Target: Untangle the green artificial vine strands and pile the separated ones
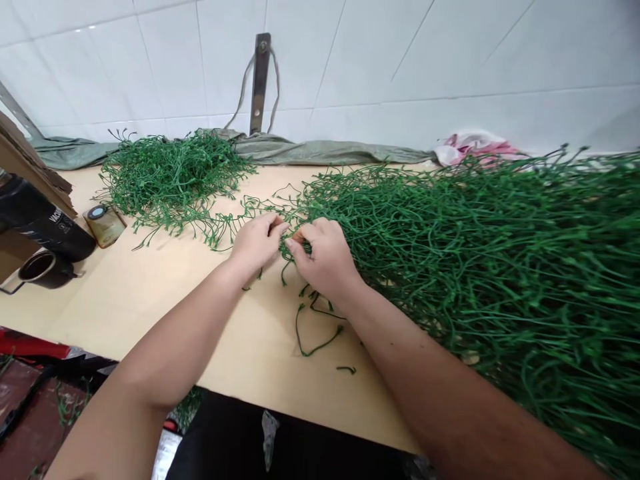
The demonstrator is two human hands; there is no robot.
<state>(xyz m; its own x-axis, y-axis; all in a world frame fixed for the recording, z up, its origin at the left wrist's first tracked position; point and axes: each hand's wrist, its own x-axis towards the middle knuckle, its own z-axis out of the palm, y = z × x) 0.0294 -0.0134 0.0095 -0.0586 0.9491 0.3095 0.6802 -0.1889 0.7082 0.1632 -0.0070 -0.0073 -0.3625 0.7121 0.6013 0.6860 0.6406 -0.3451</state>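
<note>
My left hand [257, 241] is closed in a pinch near the middle of the table, beside the large heap's left end. Close on its right, my right hand [325, 257] is also pinched, thumb against fingers. Thin green stems [284, 248], which look like plastic plant stems with small knobbed ends, show between the two sets of fingertips; the exact grip is partly hidden. A big heap of the same stems [475, 240] spreads over the right side. Several loose stems [320, 347] lie below my right hand.
A smaller stem heap [173, 170] sits at the back left of the pale table [220, 340]. Left of it are a black bottle [47, 220], a dark mug [47, 269], a small jar [104, 225] and cardboard [30, 160]. Rolled grey-green cloth [320, 152] runs along the tiled wall.
</note>
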